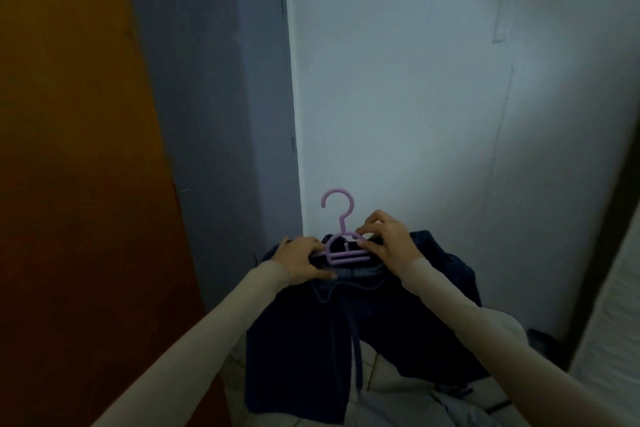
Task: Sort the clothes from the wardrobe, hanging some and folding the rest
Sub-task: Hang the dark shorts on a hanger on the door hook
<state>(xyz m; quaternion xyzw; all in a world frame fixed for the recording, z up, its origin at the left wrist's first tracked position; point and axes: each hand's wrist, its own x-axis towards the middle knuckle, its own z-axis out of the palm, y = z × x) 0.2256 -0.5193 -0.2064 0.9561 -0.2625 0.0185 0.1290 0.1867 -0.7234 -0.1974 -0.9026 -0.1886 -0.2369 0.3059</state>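
Left arm: we reach it forward and up from lower left, sleeve to the wrist.
Left hand [304,262]: our fingers curl over what they grip — thumb lying along the near side.
Right arm: it comes in from lower right, bent inward.
Right hand [384,236]: knuckles up, fingertips pinching — thumb underneath.

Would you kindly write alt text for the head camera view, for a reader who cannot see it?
Two hands fit a dark blue garment onto a purple plastic hanger: the left hand grips the garment's collar, and the right hand pinches the hanger's shoulder. Behind stand a grey door, a white wall and an orange panel.
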